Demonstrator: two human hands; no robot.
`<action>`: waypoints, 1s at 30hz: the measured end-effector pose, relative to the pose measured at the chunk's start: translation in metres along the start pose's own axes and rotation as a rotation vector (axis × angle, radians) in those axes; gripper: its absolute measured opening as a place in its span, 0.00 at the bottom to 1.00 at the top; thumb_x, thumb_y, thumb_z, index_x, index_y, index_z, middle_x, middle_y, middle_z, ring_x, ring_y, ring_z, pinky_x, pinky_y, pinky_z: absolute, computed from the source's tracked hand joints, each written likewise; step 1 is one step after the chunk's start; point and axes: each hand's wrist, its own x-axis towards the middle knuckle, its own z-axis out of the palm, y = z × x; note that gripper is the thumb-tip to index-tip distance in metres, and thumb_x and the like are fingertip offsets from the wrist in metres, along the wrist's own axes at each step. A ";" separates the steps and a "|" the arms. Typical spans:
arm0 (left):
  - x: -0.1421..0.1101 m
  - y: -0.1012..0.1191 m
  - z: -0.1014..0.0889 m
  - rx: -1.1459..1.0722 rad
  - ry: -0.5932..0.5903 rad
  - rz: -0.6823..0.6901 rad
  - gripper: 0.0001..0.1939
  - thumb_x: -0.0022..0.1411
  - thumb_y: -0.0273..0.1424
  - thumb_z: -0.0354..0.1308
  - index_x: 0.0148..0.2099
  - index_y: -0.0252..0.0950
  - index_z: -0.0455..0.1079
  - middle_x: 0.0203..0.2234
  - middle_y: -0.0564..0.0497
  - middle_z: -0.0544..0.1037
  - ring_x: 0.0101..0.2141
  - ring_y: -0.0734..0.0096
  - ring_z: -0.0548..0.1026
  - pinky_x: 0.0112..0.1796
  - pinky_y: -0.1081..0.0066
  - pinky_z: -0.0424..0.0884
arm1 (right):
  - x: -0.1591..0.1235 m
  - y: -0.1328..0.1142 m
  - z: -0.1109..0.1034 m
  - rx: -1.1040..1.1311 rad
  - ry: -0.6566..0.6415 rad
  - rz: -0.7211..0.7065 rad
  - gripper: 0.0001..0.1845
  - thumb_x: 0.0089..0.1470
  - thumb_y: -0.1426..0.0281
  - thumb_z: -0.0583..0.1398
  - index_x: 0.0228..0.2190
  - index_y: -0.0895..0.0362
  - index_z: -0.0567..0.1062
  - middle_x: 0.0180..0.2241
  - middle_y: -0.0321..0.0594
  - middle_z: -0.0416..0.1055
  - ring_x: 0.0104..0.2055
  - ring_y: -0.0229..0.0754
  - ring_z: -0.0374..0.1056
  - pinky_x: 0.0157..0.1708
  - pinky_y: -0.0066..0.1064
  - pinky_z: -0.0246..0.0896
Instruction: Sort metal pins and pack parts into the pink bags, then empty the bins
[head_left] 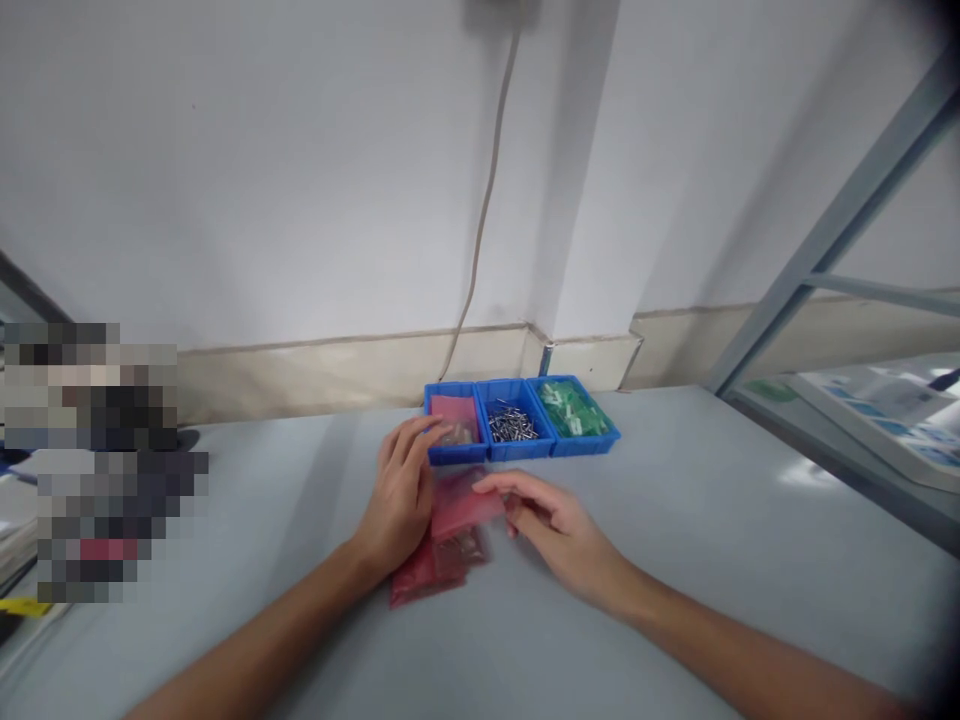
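Note:
My right hand [566, 535] pinches the right edge of a pink see-through plastic bag [466, 508] just in front of the blue bins. My left hand [401, 490] is beside that bag, its fingers stretched over the near left side of the left blue bin [457, 454]. Nothing shows in its grip, though its thumb is hidden. Inside that bin are a pink sheet or bag [452, 408] and some pale pieces partly behind my fingers. Below the held bag, more pink bags [427, 578] with small contents lie overlapping on the table.
The middle blue bin [517, 452] holds many small metal pins or screws [511, 424]. Green and clear packets [574, 410] fill the right blue bin [587, 446]. The grey table [675, 500] meets a wall behind, with a metal frame [780, 310] at right. A blurred-out person [120, 460] is at left.

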 end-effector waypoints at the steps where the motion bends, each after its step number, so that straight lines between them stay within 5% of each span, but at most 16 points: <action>1: 0.000 0.001 -0.001 -0.001 -0.006 0.014 0.27 0.72 0.17 0.44 0.66 0.43 0.64 0.64 0.45 0.69 0.65 0.57 0.63 0.65 0.46 0.62 | 0.001 0.001 -0.001 0.002 0.027 -0.006 0.13 0.69 0.63 0.59 0.49 0.44 0.82 0.45 0.37 0.78 0.37 0.45 0.69 0.39 0.37 0.65; 5: -0.002 0.008 -0.006 -0.066 -0.104 0.134 0.30 0.65 0.15 0.49 0.65 0.43 0.67 0.63 0.45 0.70 0.67 0.54 0.62 0.66 0.44 0.61 | 0.003 0.003 -0.004 -0.033 0.090 0.015 0.10 0.68 0.57 0.62 0.46 0.45 0.81 0.32 0.35 0.72 0.32 0.44 0.63 0.33 0.35 0.59; 9: -0.003 0.013 -0.012 -0.121 -0.182 0.255 0.31 0.62 0.19 0.53 0.67 0.41 0.66 0.61 0.43 0.72 0.66 0.50 0.63 0.65 0.41 0.61 | 0.005 0.001 -0.006 -0.092 0.136 -0.061 0.12 0.69 0.55 0.61 0.41 0.47 0.81 0.38 0.39 0.72 0.38 0.47 0.66 0.38 0.37 0.61; 12: -0.002 0.014 -0.015 -0.129 -0.174 0.258 0.30 0.62 0.20 0.51 0.66 0.40 0.67 0.60 0.43 0.74 0.64 0.50 0.66 0.64 0.42 0.61 | 0.006 -0.001 -0.007 -0.141 0.198 -0.130 0.13 0.69 0.56 0.60 0.40 0.47 0.82 0.42 0.42 0.68 0.44 0.49 0.67 0.40 0.38 0.61; 20: -0.001 0.018 -0.018 -0.104 -0.109 0.311 0.07 0.70 0.32 0.60 0.48 0.36 0.73 0.51 0.41 0.78 0.59 0.47 0.69 0.59 0.47 0.66 | 0.003 0.004 -0.006 -0.051 0.223 -0.018 0.14 0.70 0.54 0.59 0.41 0.51 0.77 0.35 0.36 0.71 0.35 0.44 0.63 0.35 0.34 0.58; 30: -0.002 0.018 -0.010 -0.091 -0.034 0.301 0.02 0.72 0.25 0.59 0.43 0.36 0.73 0.39 0.45 0.80 0.52 0.55 0.74 0.55 0.53 0.72 | 0.002 0.005 -0.004 0.049 0.197 0.022 0.16 0.70 0.53 0.59 0.42 0.52 0.74 0.24 0.28 0.63 0.25 0.37 0.60 0.28 0.30 0.56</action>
